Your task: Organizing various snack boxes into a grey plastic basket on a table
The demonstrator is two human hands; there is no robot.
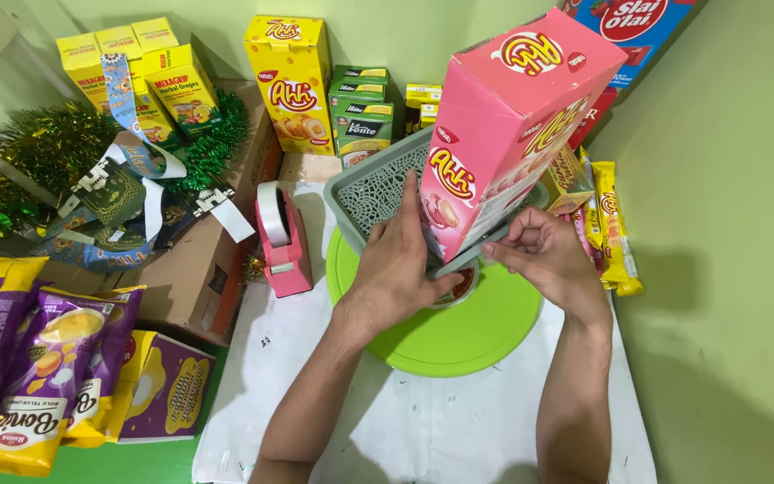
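Above grey basket (371, 190): tilted pink box (503, 125), left hand (400, 260) touching.

The pink box (508, 125) hides most of the grey basket (378, 184). At twelve o'clock, a blue packet (642, 27) runs off the top edge. At eight o'clock, purple snack bags (38, 358) are cropped.

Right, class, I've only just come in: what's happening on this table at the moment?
A person is handling a tall pink snack box, tilted in a grey plastic basket that rests on a round green tray. The left hand is pressed against the box's lower front, while the right hand pinches at its bottom corner. A pink tape dispenser stands just left of the tray, and yellow and green boxes line the wall behind.
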